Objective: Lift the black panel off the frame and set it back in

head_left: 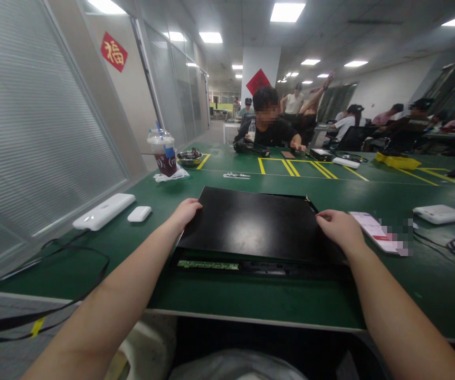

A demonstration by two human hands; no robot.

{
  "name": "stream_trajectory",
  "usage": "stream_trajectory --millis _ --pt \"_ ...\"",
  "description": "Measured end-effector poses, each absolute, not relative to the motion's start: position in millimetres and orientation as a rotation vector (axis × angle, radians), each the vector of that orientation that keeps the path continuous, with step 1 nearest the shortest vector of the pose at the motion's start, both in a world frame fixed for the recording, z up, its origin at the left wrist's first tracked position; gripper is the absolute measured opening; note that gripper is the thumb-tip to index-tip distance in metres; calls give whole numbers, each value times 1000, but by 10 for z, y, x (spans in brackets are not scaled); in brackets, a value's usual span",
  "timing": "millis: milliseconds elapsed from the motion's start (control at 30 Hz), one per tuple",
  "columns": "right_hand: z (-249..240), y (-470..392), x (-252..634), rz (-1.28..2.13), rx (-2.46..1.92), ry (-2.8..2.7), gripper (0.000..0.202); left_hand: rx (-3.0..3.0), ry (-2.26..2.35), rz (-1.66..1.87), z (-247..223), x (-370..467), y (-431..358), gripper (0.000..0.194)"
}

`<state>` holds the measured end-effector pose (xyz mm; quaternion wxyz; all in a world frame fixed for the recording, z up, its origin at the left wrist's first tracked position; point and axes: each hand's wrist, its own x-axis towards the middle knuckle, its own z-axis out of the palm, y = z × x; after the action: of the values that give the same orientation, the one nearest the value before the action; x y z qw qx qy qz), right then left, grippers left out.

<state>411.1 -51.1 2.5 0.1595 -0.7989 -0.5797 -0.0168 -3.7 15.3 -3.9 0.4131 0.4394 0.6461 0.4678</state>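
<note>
A flat black screen panel (247,224) lies over a dark frame on the green table, set slightly askew to it. Along the frame's near side, a green circuit board strip (207,265) shows below the panel. My left hand (190,212) is closed on the panel's far left edge, thumb on top. At the right edge, my right hand (340,228) pinches the panel's side near the frame's far right corner. The undersides of both grips are hidden.
Left are a white power bank (104,211), a small white case (139,214) and a drink cup (163,153). A phone (378,232) lies right of my right hand, with a white device (440,214) and cables beyond. Opposite sits a person (269,124); yellow tape (291,168) marks the table (196,301).
</note>
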Motion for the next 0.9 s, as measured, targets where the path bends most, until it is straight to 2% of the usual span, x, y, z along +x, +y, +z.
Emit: stream_trajectory --millis 900 --pt "27 -522 4139 -34 -2276 -1647 40 1035 1524 1145 -27 -31 139 18"
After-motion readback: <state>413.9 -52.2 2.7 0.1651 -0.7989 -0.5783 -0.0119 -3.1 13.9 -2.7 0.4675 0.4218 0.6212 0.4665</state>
